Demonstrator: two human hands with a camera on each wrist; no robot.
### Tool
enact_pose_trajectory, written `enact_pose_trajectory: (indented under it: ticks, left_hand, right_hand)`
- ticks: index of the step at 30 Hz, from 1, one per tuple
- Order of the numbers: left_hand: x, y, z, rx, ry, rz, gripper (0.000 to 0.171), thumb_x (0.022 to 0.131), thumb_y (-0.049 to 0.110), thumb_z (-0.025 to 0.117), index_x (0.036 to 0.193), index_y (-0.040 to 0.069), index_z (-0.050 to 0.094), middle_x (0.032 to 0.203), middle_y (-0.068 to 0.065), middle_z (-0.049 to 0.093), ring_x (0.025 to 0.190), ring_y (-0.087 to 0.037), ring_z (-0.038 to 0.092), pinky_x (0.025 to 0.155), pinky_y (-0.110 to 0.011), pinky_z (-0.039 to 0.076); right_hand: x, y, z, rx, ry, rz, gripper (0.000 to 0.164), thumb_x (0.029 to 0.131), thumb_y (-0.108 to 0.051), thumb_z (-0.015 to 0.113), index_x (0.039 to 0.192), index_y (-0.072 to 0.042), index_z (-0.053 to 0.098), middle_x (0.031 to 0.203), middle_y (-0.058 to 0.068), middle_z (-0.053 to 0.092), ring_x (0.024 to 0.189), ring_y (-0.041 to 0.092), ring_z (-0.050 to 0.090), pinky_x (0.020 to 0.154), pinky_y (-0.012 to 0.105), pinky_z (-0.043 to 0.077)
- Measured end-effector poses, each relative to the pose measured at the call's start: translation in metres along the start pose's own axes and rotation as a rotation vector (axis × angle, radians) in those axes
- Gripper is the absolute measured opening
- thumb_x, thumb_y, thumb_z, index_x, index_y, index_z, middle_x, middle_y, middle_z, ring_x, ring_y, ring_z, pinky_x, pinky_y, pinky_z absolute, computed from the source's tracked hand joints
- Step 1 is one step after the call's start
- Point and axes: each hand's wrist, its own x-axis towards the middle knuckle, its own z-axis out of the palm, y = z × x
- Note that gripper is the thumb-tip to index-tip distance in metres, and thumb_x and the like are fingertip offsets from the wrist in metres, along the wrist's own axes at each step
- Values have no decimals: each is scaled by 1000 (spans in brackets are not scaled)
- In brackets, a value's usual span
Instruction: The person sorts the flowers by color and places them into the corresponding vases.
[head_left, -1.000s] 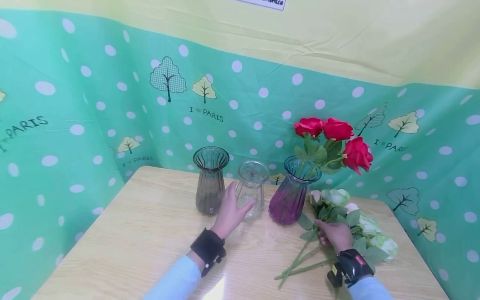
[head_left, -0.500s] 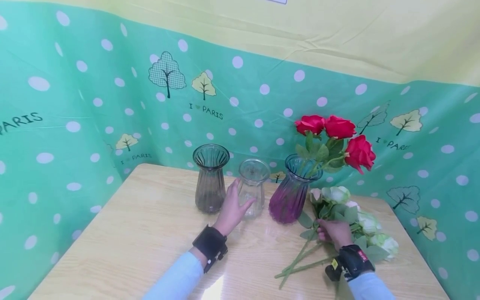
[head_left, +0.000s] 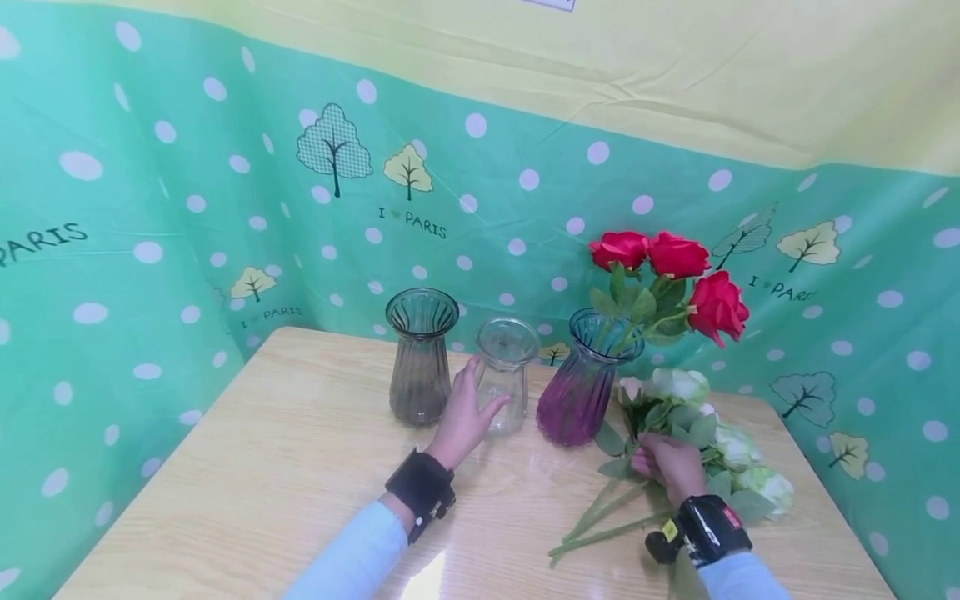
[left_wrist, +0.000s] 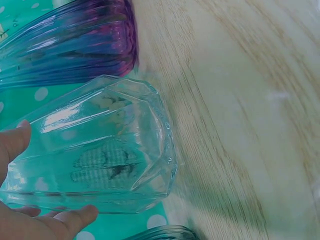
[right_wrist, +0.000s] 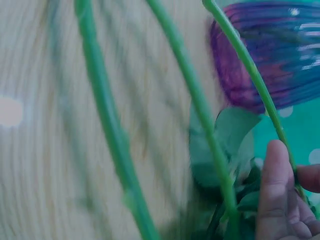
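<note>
My left hand (head_left: 459,427) holds a clear glass vase (head_left: 510,379) that stands upright on the table, thumb on one side and fingers on the other, as the left wrist view shows. Over a bunch of white-green flowers (head_left: 738,446), my right hand (head_left: 675,468) pinches one green stem (right_wrist: 252,70) between thumb and finger. That stem is raised a little in the right wrist view, while two other stems slant beside it. Leaves and the hand hide which bloom it belongs to.
To the left of the clear vase stands a grey glass vase (head_left: 420,379). On its right, a blue-purple vase (head_left: 576,400) holds red roses (head_left: 678,254) leaning right. A patterned green curtain (head_left: 225,192) hangs right behind the wooden table (head_left: 247,467).
My right hand has drawn one stem slightly upward, so its lower end has shifted from where it lay crossed over the others. My left hand stays at the clear vase.
</note>
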Motion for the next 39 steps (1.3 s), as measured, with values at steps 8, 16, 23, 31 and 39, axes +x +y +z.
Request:
enact_pose_trajectory:
  ticks: [8, 16, 23, 31, 39]
  left_hand:
    - [0, -3, 2, -12, 9, 9, 80, 86, 30, 66, 146, 3, 21, 146, -24, 33, 133, -38, 37, 110, -51, 34]
    - [1, -3, 1, -20, 13, 16, 80, 85, 29, 67, 146, 3, 22, 146, -24, 33, 132, -39, 38, 110, -51, 34]
    - [1, -5, 3, -16, 13, 12, 82, 85, 34, 66, 146, 3, 22, 146, -23, 32, 133, -38, 37, 110, -50, 33]
    - [1, -6, 3, -12, 14, 17, 81, 85, 33, 66, 146, 2, 22, 146, -24, 33, 133, -38, 37, 110, -49, 33]
    - [0, -3, 2, -8, 17, 27, 80, 85, 31, 66, 145, 0, 22, 145, -25, 33, 133, -38, 37, 111, -49, 33]
  right_hand:
    - [-11, -8, 2, 242, 42, -201, 33, 93, -20, 57, 113, 6, 56, 75, 0, 66, 69, 10, 68, 70, 22, 59]
    - [-46, -56, 14, 627, 192, -256, 11, 89, -14, 63, 87, -4, 61, 66, 3, 65, 63, 12, 66, 65, 20, 58]
    - [-57, -75, 22, 844, 254, -337, 14, 87, -11, 66, 89, 0, 58, 71, 8, 63, 64, 17, 66, 67, 24, 59]
    - [-61, -92, 29, 988, 319, -464, 27, 82, -14, 72, 92, 2, 53, 73, 12, 63, 67, 21, 65, 67, 28, 60]
    - [-58, -102, 44, 988, 372, -588, 35, 77, -14, 76, 97, 4, 54, 72, 13, 63, 63, 22, 66, 66, 31, 59]
